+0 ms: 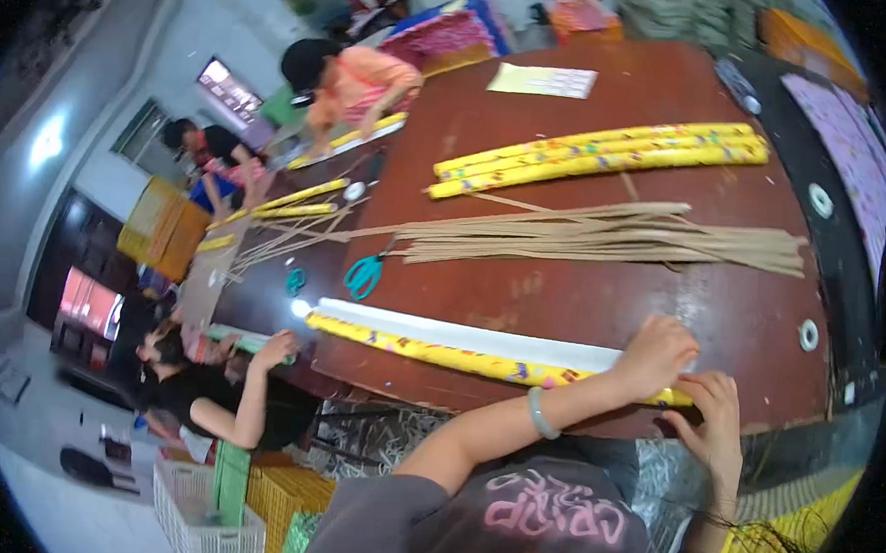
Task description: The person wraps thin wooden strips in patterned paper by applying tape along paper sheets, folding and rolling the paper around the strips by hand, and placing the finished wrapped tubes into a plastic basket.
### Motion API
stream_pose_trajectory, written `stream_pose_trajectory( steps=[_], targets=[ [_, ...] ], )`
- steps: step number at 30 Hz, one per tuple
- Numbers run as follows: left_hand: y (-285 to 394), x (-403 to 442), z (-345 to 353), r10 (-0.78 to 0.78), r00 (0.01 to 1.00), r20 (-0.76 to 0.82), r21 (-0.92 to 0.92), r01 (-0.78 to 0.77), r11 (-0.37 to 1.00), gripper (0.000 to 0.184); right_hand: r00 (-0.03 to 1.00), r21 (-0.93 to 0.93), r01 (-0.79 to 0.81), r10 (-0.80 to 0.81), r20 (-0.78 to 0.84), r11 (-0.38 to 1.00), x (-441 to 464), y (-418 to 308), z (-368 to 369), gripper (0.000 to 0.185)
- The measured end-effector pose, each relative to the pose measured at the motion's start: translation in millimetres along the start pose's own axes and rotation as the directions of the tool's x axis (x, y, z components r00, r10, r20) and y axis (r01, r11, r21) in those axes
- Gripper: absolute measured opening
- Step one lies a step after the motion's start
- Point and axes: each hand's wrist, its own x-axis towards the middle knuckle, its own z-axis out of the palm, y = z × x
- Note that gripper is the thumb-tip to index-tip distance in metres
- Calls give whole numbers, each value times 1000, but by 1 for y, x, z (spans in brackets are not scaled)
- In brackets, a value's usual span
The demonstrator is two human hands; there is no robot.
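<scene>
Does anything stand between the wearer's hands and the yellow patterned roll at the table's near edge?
Nothing visible: the left hand and right hand are both at the right end of the yellow patterned roll. The brown strips lie beyond it.

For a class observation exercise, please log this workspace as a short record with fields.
Surface: reddish-brown table
Left hand: at the right end of a yellow patterned roll
Right hand: same end, grip unclear
Tools: two teal-handled scissors
Materials: brown strips; more yellow rolls beyond them
Others: at least three people
</scene>
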Motion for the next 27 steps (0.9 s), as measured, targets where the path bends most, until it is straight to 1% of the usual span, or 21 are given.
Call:
stream_pose_trajectory(
  steps=[2,4,5,6,7,8,9,10,11,12,13,15,16,17,19,21,22,23,25,26,27],
  targets=[
    [-1,1,2,-7,999,-38,16,8,1000,11,997,-58,-63,65,34,996,1,2,9,43],
    [1,1,2,-52,997,53,-45,54,998,13,998,-38,-35,37,57,999,0,11,14,43],
    [3,0,1,-65,997,30,-30,66,997,13,996,-35,-44,46,71,998,0,14,15,44],
    [7,0,-1,-44,999,-14,-62,43,997,15,991,-35,-84,87,103,996,0,14,16,42],
    [8,0,-4,-23,998,-55,-97,17,995,18,991,-29,-65,67,113,998,5,13,17,42],
    [7,-2,-7,7,1000,-9,-76,-8,997,23,986,-39,-81,86,139,996,7,12,17,41],
    [9,-7,-14,-2,1000,-17,-81,0,997,23,979,-54,-107,114,166,993,7,12,16,40],
    [15,-16,-25,80,995,-65,-63,-84,994,25,976,-63,-109,119,181,992,6,13,16,40],
    [21,-26,-38,159,981,-113,-46,-165,985,26,983,-73,-97,107,151,993,6,16,13,38],
    [23,-39,-57,109,994,13,5,-109,994,28,987,-84,-86,96,125,993,4,20,9,36],
    [20,-56,-76,53,988,142,60,-62,996,31,983,-94,-95,108,147,991,2,22,2,36],
    [4,-93,-100,17,991,133,174,-40,984,34,988,-143,-117,130,83,983,1,27,-19,34],
    [-6,-111,-112,-9,996,84,250,-13,968,37,988,-188,-119,135,78,975,-3,36,-29,33],
    [-15,-127,-125,-32,999,33,324,19,946,40,975,-213,-141,172,138,967,-8,46,-42,33],
    [-28,-156,-155,-79,997,-26,395,83,915,45,980,-322,-116,162,119,940,-24,73,-62,35],
    [-41,-182,-183,-103,990,-92,427,133,894,47,954,-435,-207,280,110,876,-40,96,-82,39],
    [-47,-193,-196,-117,985,-124,449,161,879,46,954,-520,-181,278,114,835,-47,105,-94,37],
    [-51,-204,-208,-130,979,-156,469,190,862,45,952,-528,-177,280,121,831,-55,122,-102,37],
    [-57,-221,-233,-165,964,-210,482,249,840,44,895,-691,-268,438,78,671,-63,143,-115,33],
    [-63,-231,-239,-155,957,-244,482,258,837,44,896,-701,-300,443,26,647,-67,145,-115,32],
    [-65,-235,-239,-160,956,-247,472,263,842,44,895,-709,-294,445,32,642,-63,138,-112,32]
  ],
)
